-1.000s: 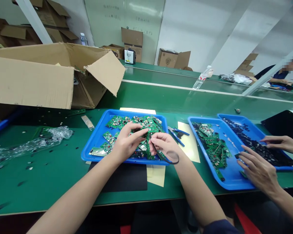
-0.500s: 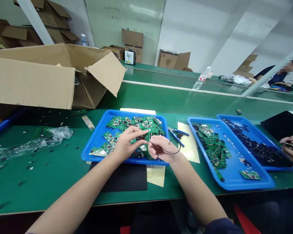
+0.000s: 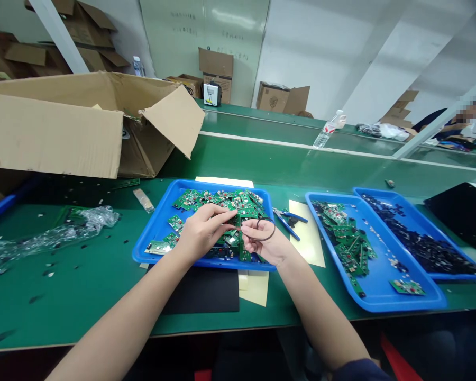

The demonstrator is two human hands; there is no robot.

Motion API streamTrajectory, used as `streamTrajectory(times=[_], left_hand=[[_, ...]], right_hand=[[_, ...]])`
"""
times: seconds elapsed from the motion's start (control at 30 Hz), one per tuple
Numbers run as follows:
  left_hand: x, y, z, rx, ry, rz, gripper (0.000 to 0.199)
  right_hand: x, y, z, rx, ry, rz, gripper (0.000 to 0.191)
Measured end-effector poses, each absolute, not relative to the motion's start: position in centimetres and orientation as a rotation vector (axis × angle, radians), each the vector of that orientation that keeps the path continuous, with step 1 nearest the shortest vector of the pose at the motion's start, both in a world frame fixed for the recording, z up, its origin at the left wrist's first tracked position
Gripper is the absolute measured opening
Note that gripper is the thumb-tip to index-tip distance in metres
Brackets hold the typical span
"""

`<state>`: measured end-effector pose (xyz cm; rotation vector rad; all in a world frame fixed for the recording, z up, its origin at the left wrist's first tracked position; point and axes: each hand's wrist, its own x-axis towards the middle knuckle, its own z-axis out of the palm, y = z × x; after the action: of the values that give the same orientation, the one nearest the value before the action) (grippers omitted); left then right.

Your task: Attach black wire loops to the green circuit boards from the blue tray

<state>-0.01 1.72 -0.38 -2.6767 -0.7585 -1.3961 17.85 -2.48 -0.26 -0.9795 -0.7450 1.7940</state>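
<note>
Above the front of a blue tray [image 3: 138,244] full of green circuit boards [image 3: 194,198], my two hands face each other, close together. My left hand [image 3: 208,227] is pinched at its fingertips; what lies between them is too small to make out. My right hand [image 3: 262,238] has thumb and fingers closed on a thin dark cable [image 3: 270,235], which loops over the back of the hand. Just right of the tray, blue-handled pliers [image 3: 289,219] lie partly on a yellow sheet [image 3: 311,246].
A second blue tray [image 3: 381,301] with boards and a third [image 3: 464,272] with black parts stand at the right. A large open carton [image 3: 51,137] and plastic wrap [image 3: 99,217] are at the left. A bottle [image 3: 327,129] stands behind; black sheet [image 3: 206,291] in front.
The cable loop has shifted and now curves over my right hand. My two hands have moved slightly. The other person's hands at the right edge have left the view.
</note>
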Motion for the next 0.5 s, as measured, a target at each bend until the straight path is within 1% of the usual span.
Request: streamTrajectory(times=[0.1,0.2,0.23,0.37,0.5], left_hand=[[0.01,1.70,-0.31,-2.651,-0.805,-1.398,0.024],[0.07,1.67,-0.21,-2.650,-0.825,-1.414,0.025],[0.09,1.67,-0.19,-2.649,-0.827,-1.418,0.026],[0.17,1.73,-0.22,-2.625,-0.838,-1.465,0.027],[0.29,1.59,-0.25,-2.638,-0.839,-1.507,0.027]], right_hand=[[17.81,-2.50,-0.32,-0.984,-0.777,1.746,0.036],[17.71,-2.51,-0.26,-0.962,-0.848,1.705,0.049],[17.64,-2.51,-0.21,-0.955,-0.857,1.693,0.050],[17.39,-2.59,0.06,-0.957,-0.831,1.649,0.034],[17.41,-2.80,0.28,-0.915,-0.835,1.692,0.029]])
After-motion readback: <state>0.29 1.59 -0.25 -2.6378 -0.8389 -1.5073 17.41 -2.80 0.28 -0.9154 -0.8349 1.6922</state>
